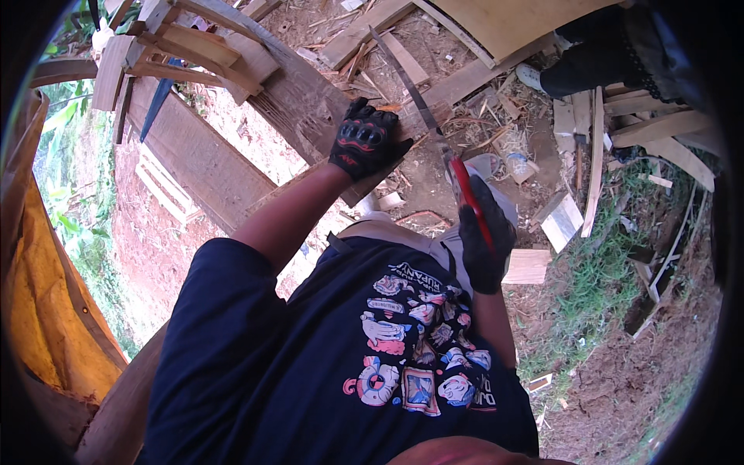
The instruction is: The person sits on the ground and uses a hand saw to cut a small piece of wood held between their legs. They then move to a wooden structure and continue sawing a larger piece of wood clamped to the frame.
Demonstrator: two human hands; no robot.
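Note:
My left hand (364,139), in a black glove with red trim and hard knuckle pads, presses on the end of a wide wooden plank (302,108). Its thumb sticks out to the right and its fingers are bent over the wood. In my black-gloved right hand (488,240) is a handsaw (418,101), held by its red handle. The long narrow blade slants up and left past the plank's end, beside my left hand. From this angle I cannot tell whether the teeth touch the wood.
A wooden trestle with stacked offcuts (194,54) stands at upper left. Boards and sawdust litter the ground ahead. A person's dark-clothed leg (612,62) is at upper right, near scrap timber (659,132). An orange tarp (54,302) hangs at far left.

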